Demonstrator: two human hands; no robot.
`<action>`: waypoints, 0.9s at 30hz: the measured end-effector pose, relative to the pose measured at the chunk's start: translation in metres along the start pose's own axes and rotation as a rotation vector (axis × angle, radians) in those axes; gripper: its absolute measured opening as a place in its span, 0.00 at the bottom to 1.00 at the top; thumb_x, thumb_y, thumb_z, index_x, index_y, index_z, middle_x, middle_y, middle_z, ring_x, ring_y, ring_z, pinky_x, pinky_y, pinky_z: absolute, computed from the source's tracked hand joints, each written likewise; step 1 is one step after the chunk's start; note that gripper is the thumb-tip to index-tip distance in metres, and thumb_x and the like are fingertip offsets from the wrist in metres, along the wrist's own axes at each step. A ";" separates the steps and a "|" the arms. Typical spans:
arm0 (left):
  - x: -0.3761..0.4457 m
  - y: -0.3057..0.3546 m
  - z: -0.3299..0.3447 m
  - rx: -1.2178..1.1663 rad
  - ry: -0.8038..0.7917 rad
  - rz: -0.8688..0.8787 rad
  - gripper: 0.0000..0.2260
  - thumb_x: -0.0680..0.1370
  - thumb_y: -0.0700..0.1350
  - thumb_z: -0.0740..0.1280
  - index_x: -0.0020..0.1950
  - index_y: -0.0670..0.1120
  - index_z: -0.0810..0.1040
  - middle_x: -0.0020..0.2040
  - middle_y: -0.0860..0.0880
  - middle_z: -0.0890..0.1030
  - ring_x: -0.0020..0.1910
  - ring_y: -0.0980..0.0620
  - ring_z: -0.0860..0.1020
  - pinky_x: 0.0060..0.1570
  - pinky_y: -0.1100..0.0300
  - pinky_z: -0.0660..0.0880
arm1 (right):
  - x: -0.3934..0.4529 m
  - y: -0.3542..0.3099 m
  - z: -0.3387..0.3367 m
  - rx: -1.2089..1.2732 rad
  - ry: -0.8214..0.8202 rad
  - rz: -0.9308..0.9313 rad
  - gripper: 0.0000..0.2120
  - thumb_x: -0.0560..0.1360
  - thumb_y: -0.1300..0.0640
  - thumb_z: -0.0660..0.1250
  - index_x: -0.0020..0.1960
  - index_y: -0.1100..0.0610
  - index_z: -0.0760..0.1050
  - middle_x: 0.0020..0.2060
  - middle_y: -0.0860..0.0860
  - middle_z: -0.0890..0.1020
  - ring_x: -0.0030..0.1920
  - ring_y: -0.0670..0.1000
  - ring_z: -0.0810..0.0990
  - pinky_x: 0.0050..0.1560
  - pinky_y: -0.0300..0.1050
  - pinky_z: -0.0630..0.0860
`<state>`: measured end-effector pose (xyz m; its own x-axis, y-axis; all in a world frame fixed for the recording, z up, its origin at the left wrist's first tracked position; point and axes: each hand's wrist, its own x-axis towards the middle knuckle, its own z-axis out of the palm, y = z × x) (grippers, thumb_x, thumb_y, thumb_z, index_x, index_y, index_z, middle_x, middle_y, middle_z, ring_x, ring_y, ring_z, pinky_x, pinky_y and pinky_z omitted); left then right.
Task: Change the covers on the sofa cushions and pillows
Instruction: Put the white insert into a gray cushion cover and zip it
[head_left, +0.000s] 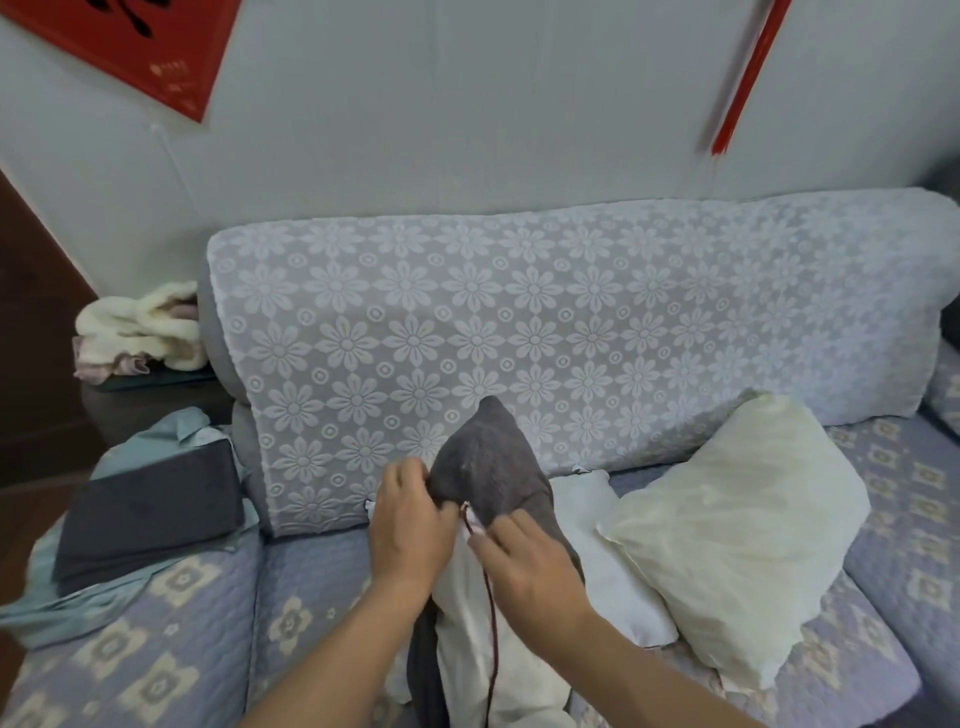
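Left hand (410, 525): pinching grey cover (488, 467)
Right hand (524, 561): gripping cover's edge over white pillow (483, 649)
Far right: cream pillow (737, 525)

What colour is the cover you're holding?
Dark grey cover, plain, seen best in the head view.

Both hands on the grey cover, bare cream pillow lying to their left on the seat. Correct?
Not quite. In the head view, the left hand and right hand do grip the grey cover, but the bare cream pillow lies to their right.
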<state>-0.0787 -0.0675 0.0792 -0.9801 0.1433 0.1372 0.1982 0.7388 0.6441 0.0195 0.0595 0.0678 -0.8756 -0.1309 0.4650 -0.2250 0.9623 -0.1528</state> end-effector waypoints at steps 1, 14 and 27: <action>0.003 -0.006 0.001 0.004 -0.020 -0.031 0.08 0.75 0.44 0.67 0.47 0.49 0.67 0.47 0.50 0.72 0.42 0.45 0.73 0.38 0.50 0.72 | -0.010 -0.003 0.006 0.013 -0.055 -0.031 0.07 0.69 0.66 0.67 0.45 0.57 0.77 0.39 0.51 0.71 0.37 0.52 0.70 0.32 0.47 0.69; 0.003 -0.095 -0.025 -0.139 0.095 -0.341 0.06 0.77 0.37 0.67 0.48 0.45 0.70 0.43 0.42 0.79 0.43 0.40 0.77 0.40 0.49 0.72 | -0.072 0.018 0.037 0.466 -0.387 0.632 0.24 0.75 0.37 0.63 0.66 0.47 0.69 0.58 0.39 0.66 0.59 0.41 0.72 0.57 0.38 0.72; -0.082 -0.125 0.022 -0.546 -0.398 -0.800 0.22 0.81 0.59 0.62 0.75 0.60 0.66 0.71 0.57 0.74 0.69 0.49 0.73 0.70 0.50 0.69 | -0.051 0.006 0.109 0.417 -0.387 1.025 0.25 0.79 0.49 0.65 0.72 0.59 0.65 0.62 0.57 0.73 0.61 0.61 0.74 0.60 0.54 0.72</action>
<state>-0.0228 -0.1568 -0.0290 -0.7398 0.0231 -0.6725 -0.6293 0.3300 0.7036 0.0165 0.0457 -0.0514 -0.7840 0.5275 -0.3272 0.6018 0.5164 -0.6092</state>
